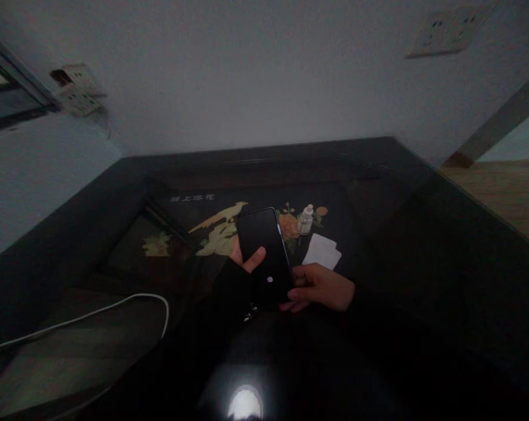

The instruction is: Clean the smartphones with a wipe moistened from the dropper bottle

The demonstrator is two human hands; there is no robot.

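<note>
A smartphone with a dark screen is held up over the table, tilted slightly; a small fingerprint icon glows near its lower end. My left hand grips it from the left, the thumb lying over the screen and the other fingers behind. At the phone's lower right edge is my right hand, its fingers curled against the corner. Just beyond that hand, white sheets lie on the table. Behind them stands a small clear bottle with a white cap.
The dark glossy table bears a picture of birds and flowers and meets the wall at the back. A white cable loops at the left. Wall sockets are at upper right, with more sockets at upper left.
</note>
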